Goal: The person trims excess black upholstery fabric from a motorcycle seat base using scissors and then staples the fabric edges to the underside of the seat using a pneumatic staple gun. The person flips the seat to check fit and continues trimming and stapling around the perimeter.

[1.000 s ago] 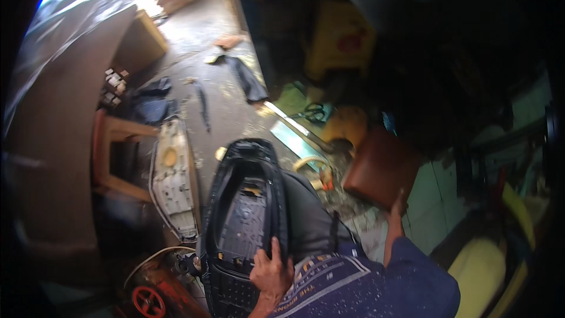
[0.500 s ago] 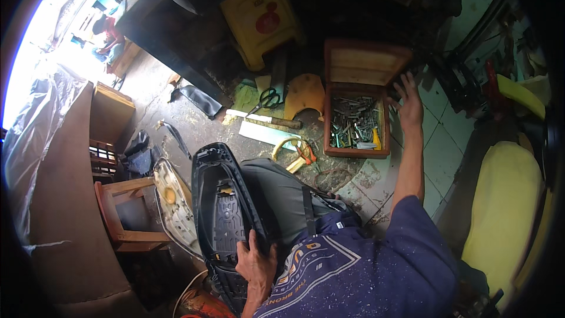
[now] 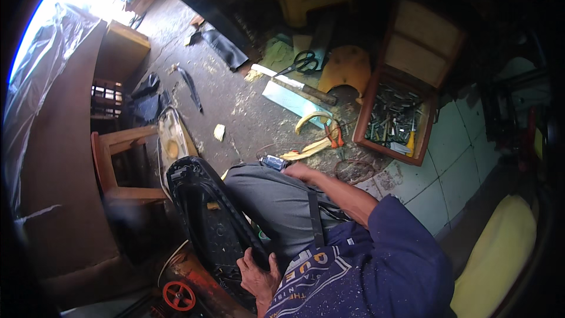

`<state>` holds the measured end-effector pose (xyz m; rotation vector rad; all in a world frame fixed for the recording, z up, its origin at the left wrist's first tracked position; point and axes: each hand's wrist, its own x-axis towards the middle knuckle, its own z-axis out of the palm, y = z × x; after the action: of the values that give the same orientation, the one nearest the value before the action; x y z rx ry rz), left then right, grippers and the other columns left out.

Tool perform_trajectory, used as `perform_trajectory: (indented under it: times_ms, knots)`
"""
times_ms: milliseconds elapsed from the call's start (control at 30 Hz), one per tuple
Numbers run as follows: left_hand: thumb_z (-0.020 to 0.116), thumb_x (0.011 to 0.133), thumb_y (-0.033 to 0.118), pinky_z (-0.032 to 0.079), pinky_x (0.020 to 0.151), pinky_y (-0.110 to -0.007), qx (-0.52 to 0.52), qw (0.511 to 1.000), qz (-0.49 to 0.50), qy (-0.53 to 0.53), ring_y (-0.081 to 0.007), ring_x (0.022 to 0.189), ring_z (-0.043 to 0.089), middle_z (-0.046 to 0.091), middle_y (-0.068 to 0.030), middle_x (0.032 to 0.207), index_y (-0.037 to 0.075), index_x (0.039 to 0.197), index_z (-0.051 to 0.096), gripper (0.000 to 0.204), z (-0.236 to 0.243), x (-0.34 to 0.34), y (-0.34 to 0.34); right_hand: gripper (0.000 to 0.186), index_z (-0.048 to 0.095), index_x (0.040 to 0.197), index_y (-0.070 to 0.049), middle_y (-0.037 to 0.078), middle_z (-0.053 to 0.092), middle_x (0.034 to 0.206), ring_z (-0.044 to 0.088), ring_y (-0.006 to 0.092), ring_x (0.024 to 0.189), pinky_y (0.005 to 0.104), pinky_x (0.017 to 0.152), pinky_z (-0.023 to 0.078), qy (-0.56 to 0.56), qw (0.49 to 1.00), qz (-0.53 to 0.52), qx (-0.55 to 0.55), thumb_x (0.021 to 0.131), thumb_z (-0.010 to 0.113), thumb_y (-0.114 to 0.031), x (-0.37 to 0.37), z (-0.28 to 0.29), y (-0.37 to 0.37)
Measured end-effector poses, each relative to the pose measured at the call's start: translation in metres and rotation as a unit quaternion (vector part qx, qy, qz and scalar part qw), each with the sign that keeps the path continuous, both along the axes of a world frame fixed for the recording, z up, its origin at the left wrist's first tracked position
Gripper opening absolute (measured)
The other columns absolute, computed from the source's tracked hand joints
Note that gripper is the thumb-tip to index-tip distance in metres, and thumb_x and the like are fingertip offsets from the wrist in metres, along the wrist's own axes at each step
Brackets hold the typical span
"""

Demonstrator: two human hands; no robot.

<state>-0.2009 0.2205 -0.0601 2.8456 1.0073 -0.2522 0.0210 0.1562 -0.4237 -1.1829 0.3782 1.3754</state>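
Note:
A black plastic motorcycle seat base [image 3: 220,218], long and hollow, leans against my left thigh. My left hand [image 3: 259,274] grips its near right rim, fingers curled over the edge. Beyond my grey-trousered knee, my right hand [image 3: 301,172] is closed around a silver-and-blue tool [image 3: 273,163]; most of its fingers are hidden, and I cannot make out the tool's exact kind. A thin reddish cord [image 3: 356,168] runs on the floor near that hand. Close by lies a yellow curved strip [image 3: 312,150] with orange-handled pliers [image 3: 336,135].
A wooden box [image 3: 360,135] with its lid up holds many small metal pieces and a yellow-handled tool. Scissors [image 3: 306,62] and a pale board [image 3: 291,101] lie on the floor. A wooden frame [image 3: 132,193] stands left; a yellow seat pad [image 3: 500,259] is at right.
My right hand has come from beside the wooden box down to my knee and now holds the silver-and-blue tool. My left hand stays on the seat base. The view has shifted.

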Motion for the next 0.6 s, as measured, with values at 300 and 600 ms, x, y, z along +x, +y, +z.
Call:
perform_trajectory:
  times_ms: [300,600]
  knots:
    - [0.083,0.084,0.039,0.053,0.072,-0.052,0.027,0.998,0.051,-0.016,-0.0431,0.090,0.065,0.055,-0.0164,0.100,0.009,0.132,0.058,0.062,-0.019,-0.005,-0.006,0.063,0.075,0.113,0.006,0.024,0.076,0.106,0.075,0.0356,0.096,0.0424,0.083,0.059,-0.087,0.983,0.141,-0.076,0.080,0.080,-0.048,-0.040,-0.071,0.071]
    - [0.073,0.091,0.021,0.048,0.096,-0.047,-0.037,0.992,-0.021,-0.122,-0.0389,0.112,0.058,0.054,-0.0208,0.116,-0.001,0.119,0.062,0.037,0.009,0.018,0.020,0.054,0.078,0.104,0.008,0.025,0.078,0.105,0.077,0.0354,0.091,0.0408,0.081,0.061,-0.202,0.955,0.014,-0.215,0.077,0.078,-0.039,-0.020,-0.042,0.058]
